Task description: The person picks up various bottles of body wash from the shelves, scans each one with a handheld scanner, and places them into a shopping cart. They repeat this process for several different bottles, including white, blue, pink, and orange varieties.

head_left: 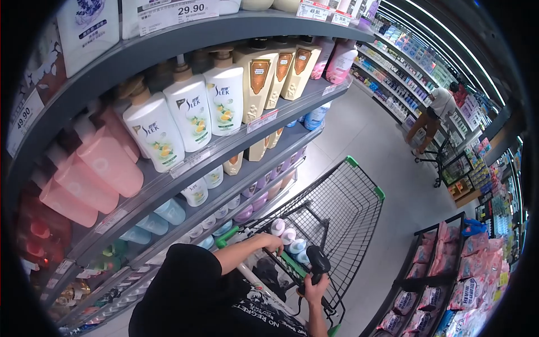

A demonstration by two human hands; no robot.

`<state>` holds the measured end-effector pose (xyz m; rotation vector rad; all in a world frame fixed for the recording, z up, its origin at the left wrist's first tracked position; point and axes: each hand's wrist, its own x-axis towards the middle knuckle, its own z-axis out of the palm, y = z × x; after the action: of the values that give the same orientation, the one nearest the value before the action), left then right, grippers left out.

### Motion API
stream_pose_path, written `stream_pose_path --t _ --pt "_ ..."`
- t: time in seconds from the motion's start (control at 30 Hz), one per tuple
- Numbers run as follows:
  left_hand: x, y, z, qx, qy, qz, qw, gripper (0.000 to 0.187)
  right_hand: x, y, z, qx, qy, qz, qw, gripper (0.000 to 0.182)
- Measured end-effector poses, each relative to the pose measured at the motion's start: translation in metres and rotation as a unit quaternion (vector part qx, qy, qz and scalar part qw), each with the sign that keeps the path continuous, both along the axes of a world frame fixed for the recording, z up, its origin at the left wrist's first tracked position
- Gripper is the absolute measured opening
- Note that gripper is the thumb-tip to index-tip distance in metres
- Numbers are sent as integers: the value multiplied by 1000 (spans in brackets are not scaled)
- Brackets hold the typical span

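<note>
My right hand (317, 288) is wrapped around the grip of a black handheld barcode scanner (319, 260), its head tilted up above the cart. A dark cord hangs below that hand. My left hand (273, 244) has its fingers curled over the near rim of a wire shopping cart (353, 219) with green corners. Inside the cart, just beyond both hands, lie several white bottles with coloured parts (288, 236). A dark item (268, 275) shows behind the rim, too obscured to name.
To the left, curved shelves (224, 146) carry white pump bottles (193, 109), gold bottles (258, 84) and pink bottles (109, 160). Racks of pink packets (469, 292) stand at right. Farther down the aisle, a person (441, 109) stands beside another cart (441, 160).
</note>
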<state>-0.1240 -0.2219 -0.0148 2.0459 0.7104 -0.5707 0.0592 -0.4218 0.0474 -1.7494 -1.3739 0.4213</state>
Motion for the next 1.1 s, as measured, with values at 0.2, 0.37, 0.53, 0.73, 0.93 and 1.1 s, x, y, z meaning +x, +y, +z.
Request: stream_pose_path --t 0.2,0.37,0.53,0.73,0.93,1.1 --pt "-21 -12 -20 5 -40 29 999 42 -1 -4 -18 -28 94 49 994 26" --pt "-39 -22 -20 6 -45 62 997 45 -13 -2 -17 -13 113 55 992 26" --pt "-56 -27 -20 14 -58 62 996 47 -31 1 -4 0 114 59 992 27" --pt "-66 -37 -7 4 -29 85 996 38 -36 -1 -12 -4 130 75 989 26" --pt "-76 -51 17 22 0 203 979 40 -50 -6 9 -20 115 79 990 26" --pt "-101 -64 33 192 -130 274 933 41 -53 -14 6 -39 109 106 988 29"
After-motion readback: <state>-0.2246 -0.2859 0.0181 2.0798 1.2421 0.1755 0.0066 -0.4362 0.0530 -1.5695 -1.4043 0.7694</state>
